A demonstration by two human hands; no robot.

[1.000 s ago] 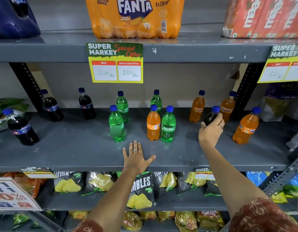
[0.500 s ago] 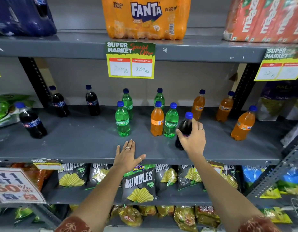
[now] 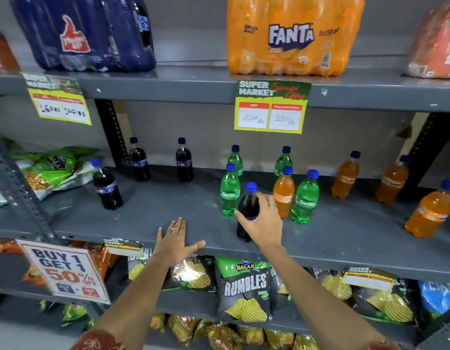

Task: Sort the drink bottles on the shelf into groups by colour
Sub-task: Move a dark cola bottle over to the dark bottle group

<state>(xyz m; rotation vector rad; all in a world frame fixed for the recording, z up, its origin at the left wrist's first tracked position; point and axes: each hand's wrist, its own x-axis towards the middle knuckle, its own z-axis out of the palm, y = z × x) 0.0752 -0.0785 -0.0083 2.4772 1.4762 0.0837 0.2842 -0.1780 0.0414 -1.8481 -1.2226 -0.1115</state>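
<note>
Broadly, the shelf is a flat grey painted-metal deck, scuffed and hard, on perforated uprights. Standing on it are small plastic bottles with blue caps, waisted and round-bodied: three colas well apart at the left, four green bottles in the middle with one orange bottle set among them, and three more orange ones to the right.

The right hand has its grip closed round a dark cola bottle, fingers wrapped about the body below the shoulder. That bottle sits near the shelf's front edge, just in front of the nearest green one; whether its base touches the deck I cannot tell. The left hand lies flat and spread on the front lip, holding nothing.

The risks, as I judge them, come from crowding and slick surfaces. The bottles are narrow-footed and light, so a knuckle or the carried bottle brushing the green one beside it could topple it into its neighbours. Smooth plastic with a glossy label could slip in a one-handed hold. The bottle is also close to the front edge, so setting it down carelessly there could send it off onto the crisp bags below.
</note>
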